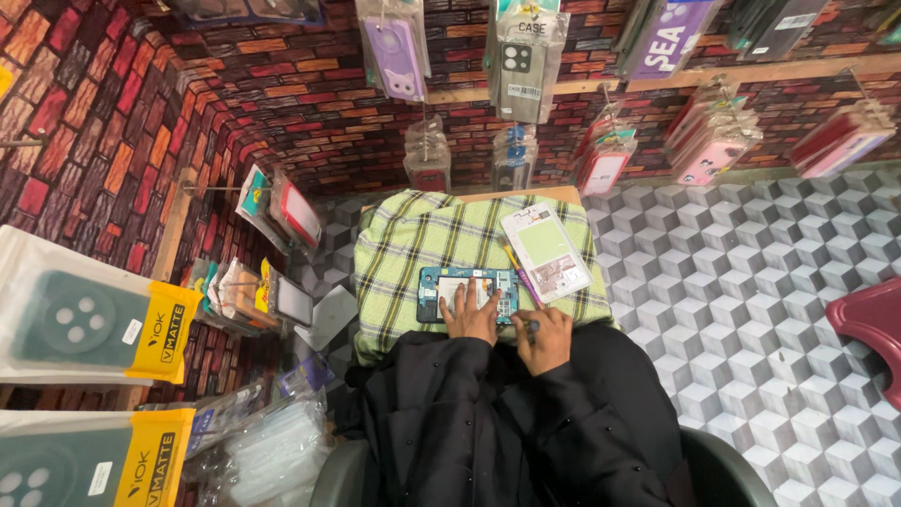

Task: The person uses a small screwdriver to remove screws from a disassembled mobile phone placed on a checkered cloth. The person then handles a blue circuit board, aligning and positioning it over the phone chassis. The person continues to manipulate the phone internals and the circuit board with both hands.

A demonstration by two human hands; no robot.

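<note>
At frame centre I see my left hand (pixel 471 314) pressed flat, fingers spread, on the opened phone (pixel 466 293), hiding its middle. My right hand (pixel 542 338) is curled round a small tool (pixel 519 272) just right of the phone. Both rest on the checked cloth (pixel 413 253) covering the surface; the white back cover (pixel 546 252) lies upper right.

Clear packets of phone cases hang along the brick-patterned wall, among them a purple case packet (pixel 394 47), a dark case packet (pixel 522 64) and a pink case packet (pixel 710 155), while two green case boxes with yellow labels (pixel 89 324) (pixel 80 465) stand at the left edge.
</note>
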